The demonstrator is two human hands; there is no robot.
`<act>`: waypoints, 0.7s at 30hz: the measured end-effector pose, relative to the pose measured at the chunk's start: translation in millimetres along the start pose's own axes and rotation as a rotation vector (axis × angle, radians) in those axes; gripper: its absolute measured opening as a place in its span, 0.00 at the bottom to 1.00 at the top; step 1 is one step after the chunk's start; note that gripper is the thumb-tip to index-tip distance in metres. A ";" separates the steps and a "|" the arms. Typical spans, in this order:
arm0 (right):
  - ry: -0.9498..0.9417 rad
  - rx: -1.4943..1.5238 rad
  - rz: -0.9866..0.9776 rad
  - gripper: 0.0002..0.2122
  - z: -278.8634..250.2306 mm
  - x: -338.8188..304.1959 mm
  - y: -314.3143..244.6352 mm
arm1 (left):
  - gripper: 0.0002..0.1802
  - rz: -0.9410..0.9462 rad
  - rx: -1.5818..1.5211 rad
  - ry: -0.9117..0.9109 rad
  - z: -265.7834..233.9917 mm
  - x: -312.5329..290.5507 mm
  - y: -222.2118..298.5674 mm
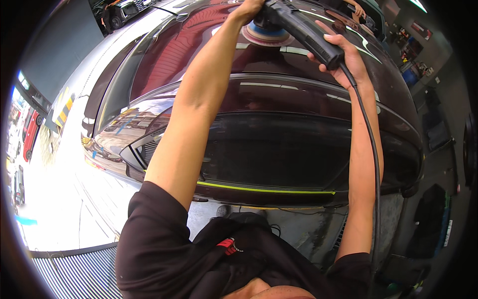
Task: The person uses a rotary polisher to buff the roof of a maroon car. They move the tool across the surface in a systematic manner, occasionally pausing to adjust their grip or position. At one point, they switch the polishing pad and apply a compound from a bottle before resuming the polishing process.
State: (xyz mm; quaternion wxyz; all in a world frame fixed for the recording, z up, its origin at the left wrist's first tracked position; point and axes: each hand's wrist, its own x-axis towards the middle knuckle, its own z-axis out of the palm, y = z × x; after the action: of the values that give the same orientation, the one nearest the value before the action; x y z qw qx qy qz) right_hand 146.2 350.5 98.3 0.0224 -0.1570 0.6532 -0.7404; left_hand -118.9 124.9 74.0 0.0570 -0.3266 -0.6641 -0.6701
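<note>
A black corded car polisher (304, 36) is tilted over the dark maroon car roof (269, 62). Its round pad with a blue and pale backing (268, 35) rests on or just above the glossy paint; I cannot tell which. My left hand (249, 11) is closed on the polisher's head at the top edge of the view, its fingers partly cut off. Around the rear end of the handle lies my right hand (351, 57), its thumb along the top and fingertips showing beyond it. A black power cord (367, 124) runs from the handle down along my right forearm.
Yellow-green tape (264, 190) lines the car's side below the dark side window (279, 149). A side mirror (137, 154) sticks out on the left. Another person's arm (356, 7) shows at the far right. A floor grate (79, 274) lies lower left; shelves with bottles (416, 65) stand right.
</note>
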 end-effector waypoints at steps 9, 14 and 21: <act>-0.144 0.086 0.034 0.40 151.6 58.1 49.5 | 0.24 -0.090 -0.136 0.180 -172.7 -100.6 7.8; -0.177 0.277 0.012 0.39 217.0 60.2 74.4 | 0.25 -0.159 -0.295 0.247 -217.9 -163.6 21.7; -0.185 0.483 -0.021 0.36 243.8 11.3 91.2 | 0.25 -0.104 -0.267 0.075 -201.4 -215.3 46.9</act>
State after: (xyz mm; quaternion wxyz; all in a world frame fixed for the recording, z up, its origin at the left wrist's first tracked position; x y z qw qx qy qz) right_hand 183.7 100.4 35.4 0.1111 -0.2208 0.4509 -0.8576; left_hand 0.1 -144.1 22.8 0.0028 -0.2712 -0.5828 -0.7661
